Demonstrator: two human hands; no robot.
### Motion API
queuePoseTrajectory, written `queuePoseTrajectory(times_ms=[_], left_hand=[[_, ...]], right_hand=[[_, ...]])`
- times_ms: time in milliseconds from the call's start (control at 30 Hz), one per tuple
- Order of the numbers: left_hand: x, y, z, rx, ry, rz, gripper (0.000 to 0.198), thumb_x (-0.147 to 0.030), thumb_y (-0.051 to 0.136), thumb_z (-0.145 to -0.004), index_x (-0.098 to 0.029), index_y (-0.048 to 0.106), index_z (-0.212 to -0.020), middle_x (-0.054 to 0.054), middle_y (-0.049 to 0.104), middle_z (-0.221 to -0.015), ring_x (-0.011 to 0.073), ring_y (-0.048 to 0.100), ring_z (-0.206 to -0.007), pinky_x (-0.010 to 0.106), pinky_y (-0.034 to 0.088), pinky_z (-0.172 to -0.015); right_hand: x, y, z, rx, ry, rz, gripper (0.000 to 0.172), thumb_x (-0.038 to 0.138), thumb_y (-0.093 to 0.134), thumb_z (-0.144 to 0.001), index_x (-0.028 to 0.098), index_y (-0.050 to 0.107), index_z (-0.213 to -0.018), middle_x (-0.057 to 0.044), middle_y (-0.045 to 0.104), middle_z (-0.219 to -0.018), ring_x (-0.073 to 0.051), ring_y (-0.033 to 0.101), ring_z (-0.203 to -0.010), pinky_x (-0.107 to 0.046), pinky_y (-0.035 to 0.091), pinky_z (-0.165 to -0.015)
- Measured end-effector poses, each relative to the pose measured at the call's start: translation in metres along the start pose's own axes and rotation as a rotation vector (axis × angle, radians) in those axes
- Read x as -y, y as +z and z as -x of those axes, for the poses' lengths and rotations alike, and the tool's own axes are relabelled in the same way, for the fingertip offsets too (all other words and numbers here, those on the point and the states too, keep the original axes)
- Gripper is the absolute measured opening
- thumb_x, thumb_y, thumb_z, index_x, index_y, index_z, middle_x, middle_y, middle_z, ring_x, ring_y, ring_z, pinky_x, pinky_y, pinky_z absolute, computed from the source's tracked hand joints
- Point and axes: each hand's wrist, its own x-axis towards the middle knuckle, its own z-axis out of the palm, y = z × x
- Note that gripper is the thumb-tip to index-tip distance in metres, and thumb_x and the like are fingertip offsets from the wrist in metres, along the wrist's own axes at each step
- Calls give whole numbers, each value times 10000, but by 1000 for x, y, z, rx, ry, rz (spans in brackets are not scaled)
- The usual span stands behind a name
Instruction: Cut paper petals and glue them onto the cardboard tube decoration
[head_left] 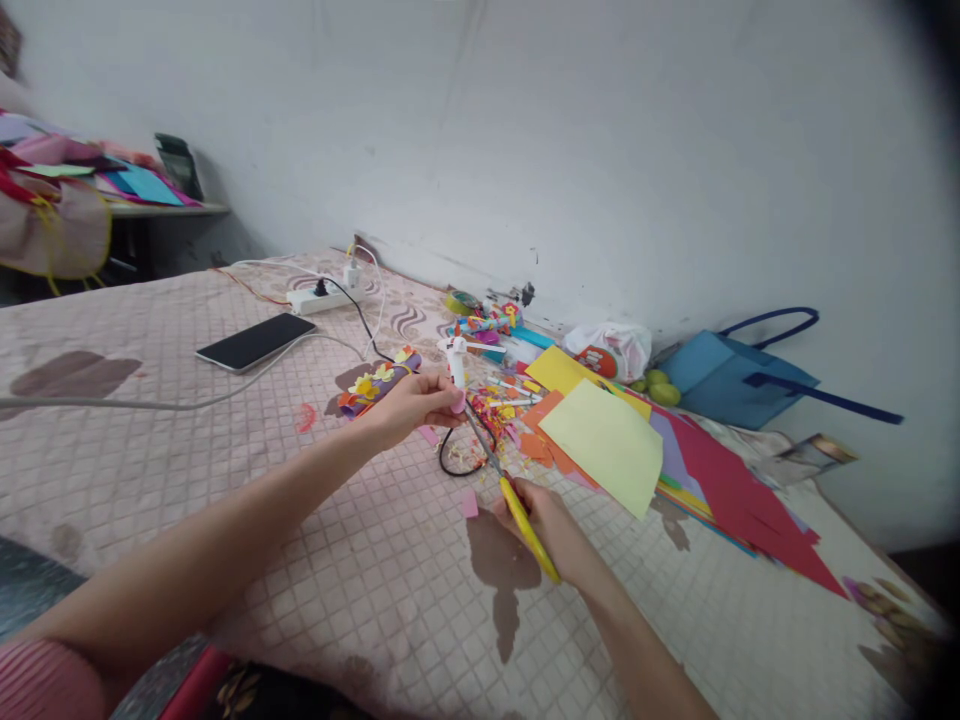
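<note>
Obs., ctr of frame: pinching small pink paper piece (458, 403) btwn thumb and fingers of L hand (420, 400). Just below and right of ctr: gripping scissors (517, 510) in R hand (544, 520), w/ fingers curled round yellow handles, blades pointed up-left, tips at or v. near pinched paper. Cannot tell whether cutting edges parted or touching it.

Immed. behind pinched paper, partly blocked from view: white upright item (456, 360), ID unclear. Just left of L hand: purple roll (385, 386) w/ paper flowers (365, 386), mostly yellow/orange. Btwn hands, lower: loop of black cord (459, 474), plus flat pink scrap (469, 503) on checked cloth (360, 560).

Right of ctr: loose heap of multicol. paper bits (506, 405); next to same, pale yellow sheet (607, 440) over orange paper (544, 435) and part of golden-yellow sheet (559, 368). Farther right: red sheets (739, 490) atop other col. paper. Above these: blue bag (739, 380) w/ dark blue handles, near wall (487, 120); to its left, green round items (663, 388) and white plastic bag (611, 345).

Slightly above ctr: tape roll (460, 302). Left of ctr: phone (255, 342), flat, dark screen, near pale cable (150, 404); beyond, white power strip (311, 300) w/ plugs in. Upper left of frame: col. papers (146, 185) on separate tabletop (214, 209). Lower left corner: pink sleeve (52, 680).
</note>
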Motion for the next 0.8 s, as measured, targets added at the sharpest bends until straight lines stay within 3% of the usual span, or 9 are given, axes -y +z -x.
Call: queuePoseTrajectory(times_ms=[800], left_hand=[[0,-5,-1,73,13,-21,190,-241,680,-686,-131,526,-701,2,621,-689,88,614,-625,256,522,-701]], right_hand=[[3,-3,3,11,8,-46,193,340,488,-746,171,579,-724,-5,594,-610,-146,526,-556,-231,355,-507]])
